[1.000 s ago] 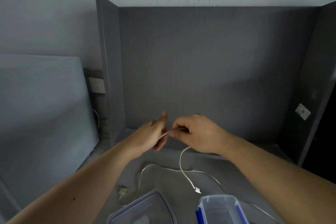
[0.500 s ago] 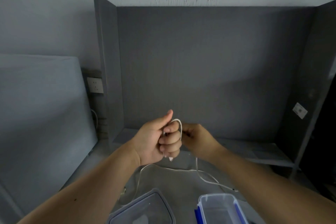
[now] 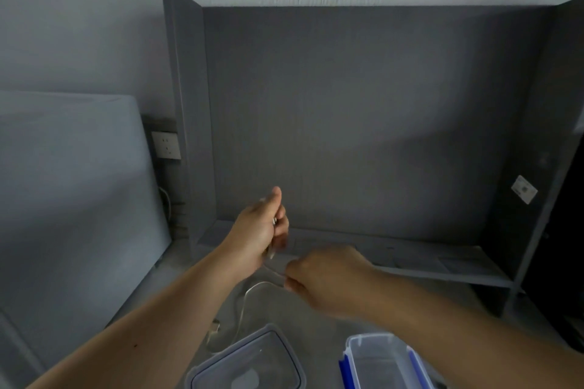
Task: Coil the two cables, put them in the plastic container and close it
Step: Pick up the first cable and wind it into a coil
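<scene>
Left hand raised, fisted round the white cable, thumb up. Right hand, at its 4 o'clock, pinches the same cable. Slack hangs to the desk. I see the open container at 5 o'clock, lid at 6.

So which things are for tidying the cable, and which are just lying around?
For the job:
- white cable, held by left hand and right hand
- plastic container
- lid

Just there:
- wall socket
- sticker
- grey shelf unit
</scene>
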